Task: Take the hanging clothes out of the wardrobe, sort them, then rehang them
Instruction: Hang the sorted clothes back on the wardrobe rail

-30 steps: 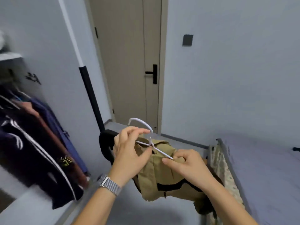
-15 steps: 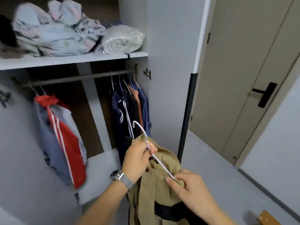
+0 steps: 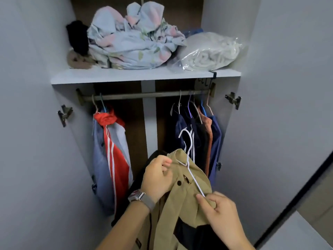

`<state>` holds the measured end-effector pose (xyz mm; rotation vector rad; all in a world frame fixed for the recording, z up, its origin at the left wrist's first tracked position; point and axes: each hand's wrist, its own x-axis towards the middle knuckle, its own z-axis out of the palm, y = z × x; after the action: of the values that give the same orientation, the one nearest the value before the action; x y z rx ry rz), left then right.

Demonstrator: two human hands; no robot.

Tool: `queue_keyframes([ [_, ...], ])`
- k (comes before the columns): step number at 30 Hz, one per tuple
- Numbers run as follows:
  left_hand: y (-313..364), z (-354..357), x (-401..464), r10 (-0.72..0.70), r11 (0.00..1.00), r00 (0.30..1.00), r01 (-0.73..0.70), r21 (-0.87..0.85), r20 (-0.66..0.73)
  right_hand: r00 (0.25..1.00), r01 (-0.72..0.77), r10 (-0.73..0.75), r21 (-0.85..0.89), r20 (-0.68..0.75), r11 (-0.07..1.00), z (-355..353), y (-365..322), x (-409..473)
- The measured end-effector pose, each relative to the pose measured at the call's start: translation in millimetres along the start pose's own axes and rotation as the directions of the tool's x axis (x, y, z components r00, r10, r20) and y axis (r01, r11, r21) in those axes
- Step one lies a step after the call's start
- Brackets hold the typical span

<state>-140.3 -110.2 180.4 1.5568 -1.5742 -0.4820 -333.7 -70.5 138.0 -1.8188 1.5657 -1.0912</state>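
Note:
A tan jacket [image 3: 182, 201] with black panels sits on a white wire hanger [image 3: 189, 156] in front of the open wardrobe. My left hand [image 3: 156, 179] grips the jacket's collar at the hanger's left shoulder. My right hand [image 3: 221, 215] pinches the hanger's right arm together with the tan fabric. The hanger's hook points up, below the rail [image 3: 144, 96]. On the rail hang a red, white and grey jacket [image 3: 111, 152] at the left and several dark blue, black and rust garments [image 3: 200, 139] at the right.
The shelf [image 3: 144, 75] above the rail carries a bundled floral cloth [image 3: 133, 38], a bagged white blanket [image 3: 210, 51] and a black item [image 3: 77, 37]. Wardrobe doors [image 3: 30, 123] stand open on both sides. A white back strip [image 3: 148, 121] runs between the two clothing groups.
My view has swung left from the room door to face the wardrobe. Both hands carried the tan jacket on its hanger along, and it now sits in front of the rail's right half.

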Motion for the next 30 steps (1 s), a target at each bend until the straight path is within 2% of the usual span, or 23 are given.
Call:
queue_keyframes([
  [5,-60,-25,35,-0.188,0.982,0.982,0.187,0.038,0.022,0.997,0.018,-0.023,0.065,0.077,0.998,44,-30,78],
  [9,-98,-39,66,-0.295,0.951,0.955,0.294,0.093,0.007,0.987,-0.045,0.014,0.189,0.160,0.981,79,-38,147],
  [12,-116,-54,91,-0.334,0.932,0.939,0.342,0.122,-0.079,0.964,-0.092,0.027,0.238,0.264,0.967,109,-43,201],
  [17,-133,-73,122,-0.418,0.881,0.882,0.452,0.139,-0.215,0.923,-0.019,-0.083,0.260,0.376,0.965,161,-85,271],
  [21,-148,-84,130,-0.488,0.841,0.834,0.528,0.118,-0.258,0.908,0.114,-0.190,0.216,0.373,0.970,212,-122,306],
  [26,-169,-105,138,-0.525,0.814,0.802,0.571,0.108,-0.285,0.932,0.165,-0.226,0.224,0.283,0.960,277,-147,338],
  [28,-176,-117,143,-0.531,0.817,0.798,0.571,0.076,-0.286,0.915,0.191,-0.228,0.142,0.332,0.971,302,-148,353],
  [30,-181,-128,148,-0.539,0.818,0.797,0.572,0.058,-0.272,0.853,0.223,-0.203,0.017,0.482,0.975,328,-143,369],
])
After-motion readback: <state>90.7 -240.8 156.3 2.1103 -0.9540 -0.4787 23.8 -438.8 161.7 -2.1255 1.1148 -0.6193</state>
